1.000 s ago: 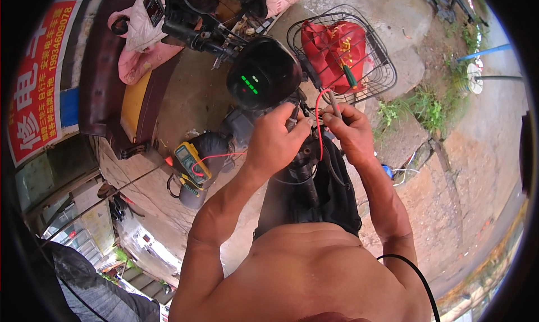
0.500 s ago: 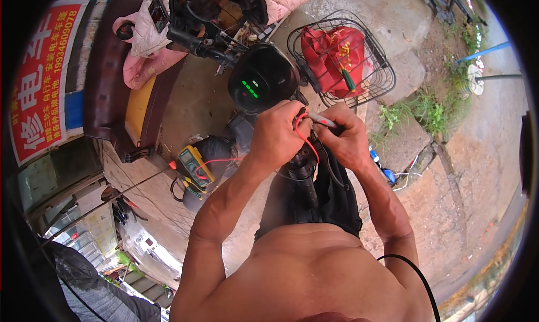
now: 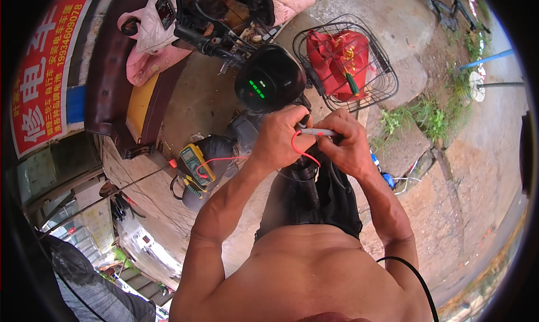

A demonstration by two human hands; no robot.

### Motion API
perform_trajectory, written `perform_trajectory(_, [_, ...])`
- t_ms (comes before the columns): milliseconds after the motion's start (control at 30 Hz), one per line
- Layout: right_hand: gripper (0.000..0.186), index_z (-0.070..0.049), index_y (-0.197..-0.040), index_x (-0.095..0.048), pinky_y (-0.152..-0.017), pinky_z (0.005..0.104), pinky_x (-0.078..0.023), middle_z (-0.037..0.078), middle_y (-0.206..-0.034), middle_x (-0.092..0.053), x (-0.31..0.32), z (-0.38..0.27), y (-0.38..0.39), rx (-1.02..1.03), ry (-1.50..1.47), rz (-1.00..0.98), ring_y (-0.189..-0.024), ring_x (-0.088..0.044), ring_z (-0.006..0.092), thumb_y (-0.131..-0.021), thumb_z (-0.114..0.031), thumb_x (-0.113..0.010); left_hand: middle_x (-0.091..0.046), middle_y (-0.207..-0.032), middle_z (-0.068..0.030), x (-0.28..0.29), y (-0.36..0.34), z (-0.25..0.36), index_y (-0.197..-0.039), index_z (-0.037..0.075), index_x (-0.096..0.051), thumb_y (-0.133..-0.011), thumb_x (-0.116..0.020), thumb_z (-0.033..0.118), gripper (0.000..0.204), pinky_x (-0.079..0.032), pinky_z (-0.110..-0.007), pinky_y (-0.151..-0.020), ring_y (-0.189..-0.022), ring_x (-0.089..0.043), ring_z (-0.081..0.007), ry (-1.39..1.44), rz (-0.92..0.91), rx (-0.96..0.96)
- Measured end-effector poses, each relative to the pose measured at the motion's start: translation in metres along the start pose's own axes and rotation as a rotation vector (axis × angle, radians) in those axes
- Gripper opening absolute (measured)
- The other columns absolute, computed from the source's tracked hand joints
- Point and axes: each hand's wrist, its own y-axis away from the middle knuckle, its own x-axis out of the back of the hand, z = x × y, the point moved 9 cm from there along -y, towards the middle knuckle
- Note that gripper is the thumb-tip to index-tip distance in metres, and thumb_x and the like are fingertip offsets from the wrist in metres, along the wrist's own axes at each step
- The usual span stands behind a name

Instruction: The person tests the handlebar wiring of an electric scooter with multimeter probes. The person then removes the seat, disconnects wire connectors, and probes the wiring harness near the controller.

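Head view: meter (image 3: 195, 163) at left already wired, my left hand (image 3: 281, 138) pinches something black (image 3: 304, 120), right hand (image 3: 346, 139) grips a grey rod (image 3: 318, 132), seemingly mid-work.

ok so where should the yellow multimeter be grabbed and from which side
Grip the multimeter by its long yellow edges, probably from above: its face looks up, and the red lead leaves near the end closer to the person, best avoided.

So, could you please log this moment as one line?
right hand: holds grey probe; left hand: at probe's wired end; display: lit green
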Motion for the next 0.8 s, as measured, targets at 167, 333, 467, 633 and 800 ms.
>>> perform_trajectory(167, [0.024, -0.001, -0.101, -0.074, -0.068, 0.0301, -0.048, 0.007, -0.089, -0.061, -0.001, 0.005, 0.0, 0.092, 0.004, 0.001, -0.078, -0.061, 0.0182, -0.077, 0.003, -0.071, -0.062, -0.072, -0.0029, -0.012, 0.007, 0.02, -0.087, 0.001, -0.064, -0.082, -0.073, 0.006, 0.011, -0.046, -0.028, -0.059, -0.066, -0.054, -0.0064, 0.104, -0.13, 0.028])
perform_trajectory(333, [0.026, -0.001, -0.101, -0.073, -0.067, 0.0292, -0.048, 0.007, -0.09, -0.062, 0.0, 0.012, 0.005, -0.022, -0.072, 0.042, -0.079, -0.061, 0.0177, -0.075, 0.005, -0.072, -0.065, -0.077, 0.0015, 0.007, 0.01, -0.016, -0.092, -0.001, -0.069, -0.092, -0.074, 0.005, 0.008, -0.047, -0.023, -0.061, -0.07, -0.054, -0.0023, 0.244, 0.095, 0.184])
perform_trajectory(467, [0.027, -0.001, -0.101, -0.074, -0.066, 0.0293, -0.048, 0.007, -0.089, -0.062, 0.0, 0.008, 0.004, 0.007, -0.064, 0.045, -0.078, -0.061, 0.0173, -0.075, 0.005, -0.072, -0.067, -0.077, -0.0037, 0.001, 0.006, -0.01, -0.093, -0.002, -0.07, -0.091, -0.08, 0.013, 0.018, -0.048, -0.027, -0.064, -0.07, -0.056, -0.0064, 0.036, 0.045, 0.091])
perform_trajectory(633, [0.026, -0.001, -0.101, -0.073, -0.066, 0.0297, -0.048, 0.007, -0.089, -0.062, -0.002, 0.009, 0.006, -0.021, -0.055, 0.025, -0.077, -0.061, 0.0175, -0.076, 0.003, -0.073, -0.067, -0.077, -0.0062, 0.0, 0.006, -0.009, -0.092, -0.002, -0.069, -0.091, -0.079, 0.014, 0.019, -0.046, -0.029, -0.063, -0.069, -0.056, -0.0089, 0.019, 0.0, 0.104])
perform_trajectory(800, [0.023, 0.0, -0.1, -0.073, -0.067, 0.0307, -0.049, 0.008, -0.089, -0.062, -0.002, 0.014, 0.01, -0.112, -0.048, 0.058, -0.076, -0.062, 0.018, -0.076, 0.001, -0.074, -0.067, -0.076, -0.006, -0.003, 0.009, -0.012, -0.092, -0.001, -0.068, -0.093, -0.078, 0.015, 0.019, -0.047, -0.03, -0.061, -0.067, -0.056, -0.0088, 0.006, 0.009, 0.115])
